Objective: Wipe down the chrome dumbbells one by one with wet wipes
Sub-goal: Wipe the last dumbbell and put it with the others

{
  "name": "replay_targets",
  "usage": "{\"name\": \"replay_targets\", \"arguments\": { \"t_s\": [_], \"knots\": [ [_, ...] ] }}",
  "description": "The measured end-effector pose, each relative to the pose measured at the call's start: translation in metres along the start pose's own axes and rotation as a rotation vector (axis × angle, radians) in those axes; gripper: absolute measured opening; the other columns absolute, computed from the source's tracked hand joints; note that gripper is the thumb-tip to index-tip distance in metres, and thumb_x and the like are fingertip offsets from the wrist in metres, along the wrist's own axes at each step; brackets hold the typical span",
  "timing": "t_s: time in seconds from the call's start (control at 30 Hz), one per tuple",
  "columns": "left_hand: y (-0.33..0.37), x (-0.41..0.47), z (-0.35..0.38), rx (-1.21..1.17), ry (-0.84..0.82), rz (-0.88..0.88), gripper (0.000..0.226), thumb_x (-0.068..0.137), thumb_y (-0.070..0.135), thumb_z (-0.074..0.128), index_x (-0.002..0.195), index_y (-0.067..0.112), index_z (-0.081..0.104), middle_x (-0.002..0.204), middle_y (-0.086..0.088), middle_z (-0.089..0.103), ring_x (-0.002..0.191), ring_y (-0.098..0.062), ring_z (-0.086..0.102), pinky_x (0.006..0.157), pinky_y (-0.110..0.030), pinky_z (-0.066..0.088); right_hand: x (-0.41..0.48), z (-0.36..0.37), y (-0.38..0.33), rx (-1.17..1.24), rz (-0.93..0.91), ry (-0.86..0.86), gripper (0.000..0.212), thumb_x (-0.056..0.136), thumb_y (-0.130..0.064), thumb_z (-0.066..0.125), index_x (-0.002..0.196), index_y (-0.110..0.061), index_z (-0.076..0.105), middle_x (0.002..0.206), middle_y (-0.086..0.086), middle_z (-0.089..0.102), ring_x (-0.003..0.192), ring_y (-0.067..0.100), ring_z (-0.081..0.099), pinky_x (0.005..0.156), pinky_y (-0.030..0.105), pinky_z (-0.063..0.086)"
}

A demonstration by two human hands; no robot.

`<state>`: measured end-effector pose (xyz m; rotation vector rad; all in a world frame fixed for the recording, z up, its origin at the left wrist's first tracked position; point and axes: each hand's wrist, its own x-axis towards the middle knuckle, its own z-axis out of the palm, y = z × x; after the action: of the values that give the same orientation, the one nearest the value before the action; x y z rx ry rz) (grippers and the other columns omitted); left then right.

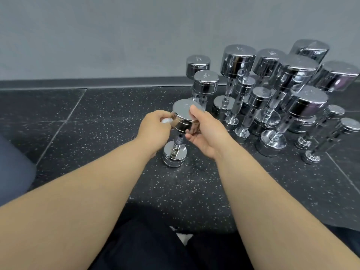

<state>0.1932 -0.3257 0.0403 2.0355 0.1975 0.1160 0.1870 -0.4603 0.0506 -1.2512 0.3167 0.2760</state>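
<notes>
A chrome dumbbell (pixel 182 121) stands upright on the speckled black floor in front of me. My left hand (pixel 155 129) holds a small white wet wipe (pixel 166 120) bunched in its fingers and presses it against the left side of the dumbbell's top head. My right hand (pixel 204 131) grips the same head from the right, thumb on the flat top and fingers curled underneath. The knurled handle and lower head (pixel 174 155) show between my wrists.
Several more chrome dumbbells (pixel 272 98) of different sizes stand upright in a cluster to the right, against the grey wall (pixel 116 36). My dark trousers fill the bottom of the view, with a scrap of white (pixel 184 237) between my legs. Something dark blue (pixel 11 168) sits at the left edge.
</notes>
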Motion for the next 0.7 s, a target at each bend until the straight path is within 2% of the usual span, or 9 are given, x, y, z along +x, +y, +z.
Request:
{"name": "replay_targets", "arguments": {
  "t_s": [0.1, 0.17, 0.3, 0.33, 0.4, 0.47, 0.53, 0.63, 0.7],
  "knots": [
    [0.007, -0.002, -0.011, -0.222, 0.299, -0.065, 0.022, 0.09, 0.008, 0.057, 0.1, 0.022, 0.07, 0.102, 0.003, 0.071, 0.09, -0.013, 0.064, 0.071, -0.023, 0.046, -0.001, 0.019, -0.003, -0.106, -0.017, -0.054, 0.015, 0.1, -0.028, 0.057, 0.088, -0.019, 0.055, 0.07, -0.003, 0.054, 0.063, 0.012, 0.051, 0.064, 0.026, 0.05],
    [0.012, -0.003, -0.023, -0.236, 0.372, -0.014, 0.023, 0.09, 0.009, 0.057, 0.098, 0.027, 0.068, 0.101, 0.008, 0.069, 0.092, -0.009, 0.064, 0.073, -0.021, 0.048, 0.0, 0.032, -0.004, -0.186, -0.028, -0.092, 0.016, 0.099, -0.027, 0.056, 0.085, -0.021, 0.053, 0.07, -0.004, 0.052, 0.062, 0.011, 0.05, 0.063, 0.026, 0.05],
    [0.016, -0.008, -0.041, -0.092, 0.173, 0.161, 0.024, 0.087, 0.01, 0.061, 0.093, 0.031, 0.07, 0.092, 0.018, 0.068, 0.077, 0.008, 0.059, 0.064, -0.008, 0.043, -0.003, 0.037, -0.002, -0.203, -0.042, -0.079, 0.018, 0.102, -0.031, 0.05, 0.089, -0.021, 0.054, 0.074, -0.003, 0.055, 0.066, 0.012, 0.054, 0.067, 0.027, 0.051],
    [0.018, -0.009, -0.042, -0.025, 0.108, 0.217, 0.021, 0.087, 0.013, 0.062, 0.091, 0.033, 0.07, 0.092, 0.02, 0.067, 0.078, 0.009, 0.058, 0.067, -0.009, 0.043, -0.005, 0.033, -0.001, -0.164, -0.035, -0.071, 0.02, 0.103, -0.035, 0.046, 0.094, -0.02, 0.057, 0.078, -0.001, 0.06, 0.07, 0.013, 0.058, 0.07, 0.028, 0.053],
    [0.022, -0.013, -0.039, 0.109, -0.035, 0.355, 0.019, 0.09, 0.019, 0.062, 0.093, 0.036, 0.072, 0.103, 0.021, 0.066, 0.094, 0.004, 0.058, 0.084, -0.018, 0.046, -0.007, 0.024, 0.002, -0.087, -0.018, -0.06, 0.03, 0.105, -0.042, 0.041, 0.104, -0.02, 0.062, 0.089, 0.004, 0.069, 0.081, 0.019, 0.065, 0.079, 0.033, 0.056],
    [0.026, -0.014, -0.03, 0.333, -0.184, 0.533, 0.027, 0.096, 0.017, 0.055, 0.109, 0.032, 0.074, 0.127, 0.016, 0.061, 0.118, -0.006, 0.053, 0.101, -0.027, 0.042, -0.009, 0.015, 0.008, -0.058, -0.04, -0.066, 0.037, 0.105, -0.046, 0.039, 0.11, -0.02, 0.064, 0.103, 0.008, 0.069, 0.092, 0.023, 0.066, 0.091, 0.041, 0.056],
    [0.032, -0.012, -0.026, 0.556, -0.293, 0.639, 0.036, 0.099, 0.013, 0.046, 0.12, 0.03, 0.071, 0.142, 0.014, 0.053, 0.132, -0.012, 0.044, 0.109, -0.032, 0.037, -0.011, 0.008, 0.014, -0.018, -0.071, -0.094, 0.035, 0.103, -0.049, 0.041, 0.111, -0.026, 0.067, 0.113, 0.001, 0.069, 0.102, 0.023, 0.066, 0.095, 0.046, 0.055],
    [0.036, -0.009, -0.039, 0.631, -0.187, 0.622, 0.037, 0.099, 0.012, 0.043, 0.119, 0.026, 0.071, 0.134, 0.007, 0.062, 0.123, -0.02, 0.054, 0.098, -0.037, 0.045, -0.01, 0.004, 0.017, -0.014, -0.069, -0.131, 0.039, 0.104, -0.049, 0.034, 0.133, -0.033, 0.056, 0.138, -0.009, 0.054, 0.115, 0.019, 0.058, 0.097, 0.042, 0.051],
    [0.029, -0.015, -0.046, 0.617, -0.111, 0.545, 0.037, 0.1, 0.013, 0.044, 0.12, 0.029, 0.071, 0.132, 0.002, 0.064, 0.126, -0.026, 0.054, 0.099, -0.035, 0.044, -0.007, 0.004, 0.014, -0.015, -0.123, -0.099, 0.039, 0.104, -0.047, 0.039, 0.14, -0.036, 0.048, 0.136, -0.015, 0.053, 0.11, 0.013, 0.059, 0.093, 0.037, 0.052]
  ]
}}
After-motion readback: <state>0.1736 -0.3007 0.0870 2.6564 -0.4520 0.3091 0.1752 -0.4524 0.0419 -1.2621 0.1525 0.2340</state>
